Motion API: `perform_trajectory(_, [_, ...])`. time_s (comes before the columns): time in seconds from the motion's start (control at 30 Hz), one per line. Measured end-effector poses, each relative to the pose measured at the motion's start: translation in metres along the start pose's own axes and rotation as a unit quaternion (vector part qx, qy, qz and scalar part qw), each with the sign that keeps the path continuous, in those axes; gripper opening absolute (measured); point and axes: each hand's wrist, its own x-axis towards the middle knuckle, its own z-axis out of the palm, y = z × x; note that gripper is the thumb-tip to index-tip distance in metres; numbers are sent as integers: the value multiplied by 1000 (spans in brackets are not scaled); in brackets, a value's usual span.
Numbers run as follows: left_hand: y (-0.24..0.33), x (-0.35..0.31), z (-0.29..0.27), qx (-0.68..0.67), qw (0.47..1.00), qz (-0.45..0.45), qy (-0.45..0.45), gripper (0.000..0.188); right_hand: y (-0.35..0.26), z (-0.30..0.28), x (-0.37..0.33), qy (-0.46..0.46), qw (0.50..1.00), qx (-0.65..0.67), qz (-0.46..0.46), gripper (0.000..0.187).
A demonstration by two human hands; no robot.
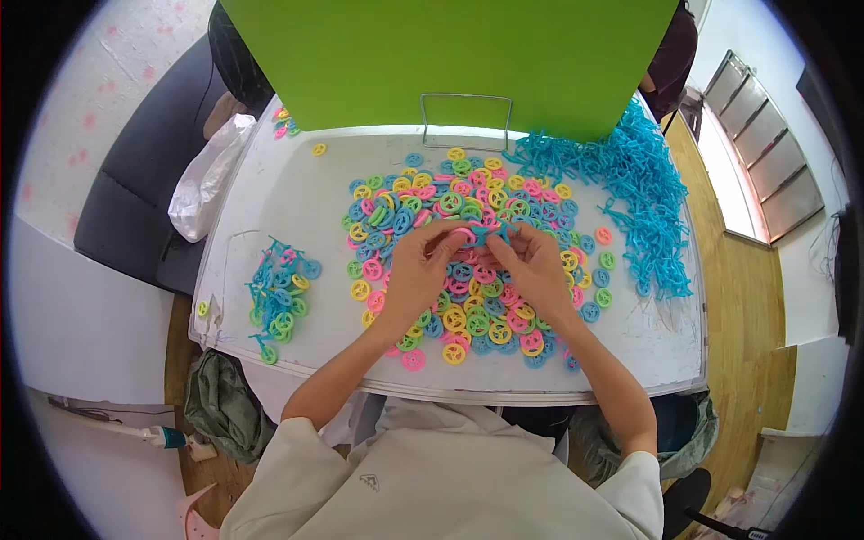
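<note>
Over the middle of the table, my left hand (416,270) and my right hand (542,274) meet with fingers closed. Between the left fingertips is a small pink plastic wheel (465,236). A blue plastic toy bicycle frame (486,235) is pinched in the right fingers, touching the wheel; the fingers partly cover both. Under and around the hands spreads a heap of spoked plastic wheels (454,319) in pink, yellow, green and blue. To the left lies a small pile of blue frames with wheels on them (279,292).
A large heap of blue frames (652,207) covers the back right of the white table (270,211). An upright green board (450,63) stands at the back, with a wire stand (466,96) before it. A white plastic bag (209,180) hangs at the left edge. People are partly visible behind the board.
</note>
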Motion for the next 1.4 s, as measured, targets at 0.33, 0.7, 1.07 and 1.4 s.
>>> perform_trajectory(0.33, [2, -8, 8, -11, 1000, 12, 26, 16, -3, -12, 2, 12, 985, -170, 1, 15])
perform_trajectory(0.7, [-2, -15, 14, 122, 980, 141, 68, 15, -1, -1, -6, 15, 980, 147, 136, 14])
perform_trajectory(1.07, [-3, -13, 22, -94, 989, 103, 57, 15, 15, 20, -13, 164, 983, -5, -77, 26])
perform_trajectory(1.4, [3, -16, 20, -146, 988, -4, 45, 11, 14, 16, -10, 198, 977, -10, -75, 23])
